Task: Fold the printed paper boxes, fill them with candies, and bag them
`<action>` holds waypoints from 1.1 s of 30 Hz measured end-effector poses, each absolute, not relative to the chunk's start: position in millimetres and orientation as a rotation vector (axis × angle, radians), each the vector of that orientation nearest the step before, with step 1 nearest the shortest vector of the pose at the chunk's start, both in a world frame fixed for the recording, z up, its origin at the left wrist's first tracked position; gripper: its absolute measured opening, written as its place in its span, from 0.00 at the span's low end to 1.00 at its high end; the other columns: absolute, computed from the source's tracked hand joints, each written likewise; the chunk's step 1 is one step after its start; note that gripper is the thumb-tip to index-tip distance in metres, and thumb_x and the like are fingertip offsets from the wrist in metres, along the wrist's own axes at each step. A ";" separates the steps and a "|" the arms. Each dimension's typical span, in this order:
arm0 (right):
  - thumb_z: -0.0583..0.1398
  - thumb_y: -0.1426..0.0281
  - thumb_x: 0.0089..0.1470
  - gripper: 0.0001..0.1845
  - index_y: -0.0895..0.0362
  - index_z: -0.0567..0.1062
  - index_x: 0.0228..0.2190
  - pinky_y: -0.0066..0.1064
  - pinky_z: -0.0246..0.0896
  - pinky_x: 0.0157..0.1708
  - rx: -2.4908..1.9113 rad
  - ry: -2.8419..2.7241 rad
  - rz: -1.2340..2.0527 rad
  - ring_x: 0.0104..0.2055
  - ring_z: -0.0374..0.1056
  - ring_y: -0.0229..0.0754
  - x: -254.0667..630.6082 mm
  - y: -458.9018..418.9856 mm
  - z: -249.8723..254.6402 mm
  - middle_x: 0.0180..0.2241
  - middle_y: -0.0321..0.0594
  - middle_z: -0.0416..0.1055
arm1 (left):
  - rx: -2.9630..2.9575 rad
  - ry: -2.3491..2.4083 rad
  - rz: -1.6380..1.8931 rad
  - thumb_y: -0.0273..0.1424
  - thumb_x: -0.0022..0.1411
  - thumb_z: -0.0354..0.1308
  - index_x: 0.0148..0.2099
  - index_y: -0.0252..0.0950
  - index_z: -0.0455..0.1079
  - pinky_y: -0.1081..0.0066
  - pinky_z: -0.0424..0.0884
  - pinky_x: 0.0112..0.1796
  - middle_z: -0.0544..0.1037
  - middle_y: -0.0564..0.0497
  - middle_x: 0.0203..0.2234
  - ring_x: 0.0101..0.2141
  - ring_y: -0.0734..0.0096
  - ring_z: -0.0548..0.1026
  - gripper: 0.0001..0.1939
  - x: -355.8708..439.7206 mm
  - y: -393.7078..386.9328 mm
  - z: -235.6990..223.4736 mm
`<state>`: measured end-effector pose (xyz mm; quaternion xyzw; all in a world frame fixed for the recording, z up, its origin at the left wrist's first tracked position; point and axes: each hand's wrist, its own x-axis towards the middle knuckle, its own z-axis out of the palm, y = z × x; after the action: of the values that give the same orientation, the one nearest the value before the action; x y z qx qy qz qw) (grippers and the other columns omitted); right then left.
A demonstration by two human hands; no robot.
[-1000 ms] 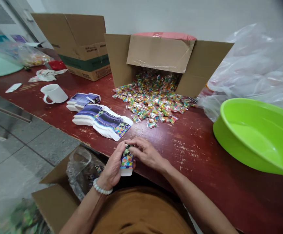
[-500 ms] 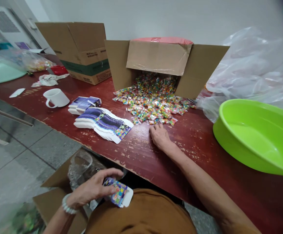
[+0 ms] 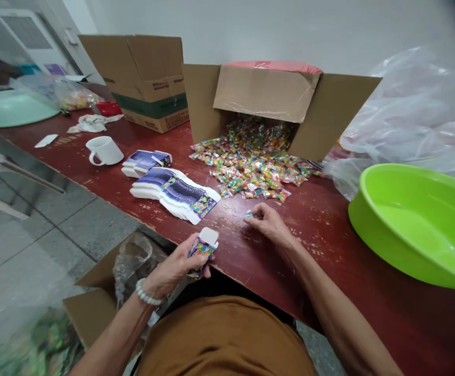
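Left hand: we see the left hand (image 3: 182,261) wrapped around a small printed carton (image 3: 202,251), thumb across the printed face, the other fingers curled behind.
Carton: it is tilted at the near edge of the bench (image 3: 309,245), its white end flap raised at the end away from the body; we cannot see inside.
Right hand: above the bench, we see the right hand (image 3: 270,223) with thumb and forefinger pinching a small packet (image 3: 248,214).
Packet heap: beyond that hand, wrapped coloured packets (image 3: 251,169) spill from an open cardboard box (image 3: 207,104).
Flat stack: to the left of the heap, we note fanned flat cartons (image 3: 174,192), apart from both hands.
Hold: we judge a light, steady hold best, since thin board would probably dent under a hard squeeze.
Flap: we would keep the thumb below it, leaving that end unobstructed.
Pinch: we advise gripping the wrapper by its margin, firmly enough against slipping.
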<state>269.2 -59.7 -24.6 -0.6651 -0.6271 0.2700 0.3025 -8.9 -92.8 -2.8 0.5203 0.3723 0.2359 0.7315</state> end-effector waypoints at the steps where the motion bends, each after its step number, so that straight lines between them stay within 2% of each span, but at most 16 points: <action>1: 0.63 0.60 0.53 0.13 0.56 0.71 0.34 0.28 0.58 0.31 -1.597 -1.594 0.831 0.30 0.64 0.38 259.4 -66.3 -20.0 0.30 0.35 0.71 | 1.141 0.813 0.531 0.37 0.60 0.63 0.50 0.37 0.63 0.74 0.67 0.30 0.72 0.52 0.34 0.27 0.76 0.71 0.20 -2.4 -92.3 -2.7; 4: 0.63 0.62 0.54 0.11 0.55 0.73 0.34 0.28 0.59 0.34 -1.193 -1.597 1.058 0.32 0.65 0.37 231.4 -83.5 -7.0 0.31 0.35 0.71 | 1.141 0.821 0.547 0.37 0.58 0.65 0.52 0.37 0.62 0.76 0.65 0.24 0.69 0.55 0.30 0.23 0.79 0.65 0.23 12.7 -93.7 -2.5; 9: 0.62 0.72 0.55 0.02 0.56 0.75 0.34 0.31 0.60 0.40 -1.148 -1.813 0.938 0.38 0.66 0.39 219.3 -89.5 4.4 0.34 0.37 0.70 | 1.160 0.795 0.530 0.39 0.57 0.66 0.53 0.38 0.62 0.77 0.63 0.21 0.66 0.57 0.29 0.21 0.81 0.62 0.26 19.7 -99.2 -2.1; 12: 0.60 0.73 0.57 0.05 0.56 0.76 0.36 0.33 0.62 0.43 -1.142 -1.888 0.909 0.40 0.68 0.40 223.7 -88.6 10.9 0.36 0.39 0.71 | 1.158 0.776 0.551 0.39 0.58 0.65 0.54 0.38 0.62 0.77 0.63 0.21 0.66 0.57 0.29 0.21 0.82 0.63 0.25 18.0 -102.1 -2.7; 15: 0.59 0.75 0.56 0.12 0.55 0.74 0.43 0.34 0.63 0.44 -1.093 -1.957 0.902 0.42 0.69 0.41 224.2 -90.6 17.5 0.42 0.41 0.73 | 1.119 0.775 0.581 0.39 0.59 0.64 0.53 0.37 0.64 0.77 0.65 0.23 0.68 0.55 0.30 0.21 0.81 0.65 0.23 18.0 -104.0 -3.6; 17: 0.60 0.73 0.56 0.19 0.53 0.70 0.50 0.34 0.65 0.43 -1.090 -1.930 0.963 0.41 0.69 0.41 222.9 -91.3 18.6 0.43 0.41 0.73 | 1.085 0.753 0.607 0.40 0.61 0.63 0.53 0.37 0.65 0.75 0.67 0.25 0.70 0.53 0.33 0.23 0.80 0.68 0.22 18.9 -104.5 -3.8; 19: 0.61 0.69 0.56 0.23 0.53 0.67 0.54 0.33 0.66 0.39 -1.124 -1.810 1.039 0.37 0.70 0.39 221.6 -90.0 15.5 0.41 0.40 0.73 | 1.066 0.731 0.630 0.40 0.63 0.61 0.56 0.38 0.64 0.74 0.68 0.29 0.73 0.50 0.36 0.26 0.77 0.71 0.23 19.5 -104.5 -3.5; 22: 0.62 0.66 0.54 0.19 0.55 0.69 0.48 0.31 0.66 0.35 -1.166 -1.559 1.097 0.33 0.69 0.38 219.9 -85.9 7.2 0.34 0.37 0.72 | 1.062 0.728 0.617 0.40 0.64 0.60 0.59 0.38 0.63 0.74 0.68 0.33 0.75 0.48 0.39 0.29 0.77 0.72 0.24 19.5 -104.0 -2.6; 25: 0.63 0.68 0.52 0.14 0.55 0.70 0.41 0.30 0.65 0.33 -1.165 -1.490 1.098 0.31 0.69 0.37 216.5 -85.4 4.1 0.31 0.35 0.72 | 1.044 0.741 0.573 0.39 0.62 0.62 0.59 0.38 0.63 0.74 0.69 0.31 0.75 0.49 0.38 0.28 0.77 0.73 0.26 20.1 -103.4 -1.9; 30: 0.60 0.71 0.55 0.04 0.54 0.75 0.34 0.30 0.62 0.36 -1.099 -1.811 0.991 0.33 0.69 0.38 210.1 -91.9 13.7 0.31 0.35 0.75 | 0.994 0.779 0.558 0.40 0.57 0.67 0.57 0.36 0.64 0.75 0.69 0.24 0.76 0.50 0.30 0.26 0.70 0.76 0.29 23.4 -100.9 -1.6; 33: 0.60 0.66 0.56 0.06 0.54 0.76 0.35 0.30 0.63 0.38 -1.112 -1.544 1.051 0.35 0.70 0.38 210.8 -92.0 14.1 0.34 0.37 0.75 | 0.906 0.772 0.641 0.38 0.56 0.67 0.57 0.38 0.63 0.74 0.70 0.24 0.78 0.49 0.32 0.24 0.70 0.77 0.29 24.4 -98.0 0.3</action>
<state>210.8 -92.0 14.1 -0.4527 -0.6287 0.4282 0.4653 24.4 -98.0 0.3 0.4194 0.3572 0.2966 0.7801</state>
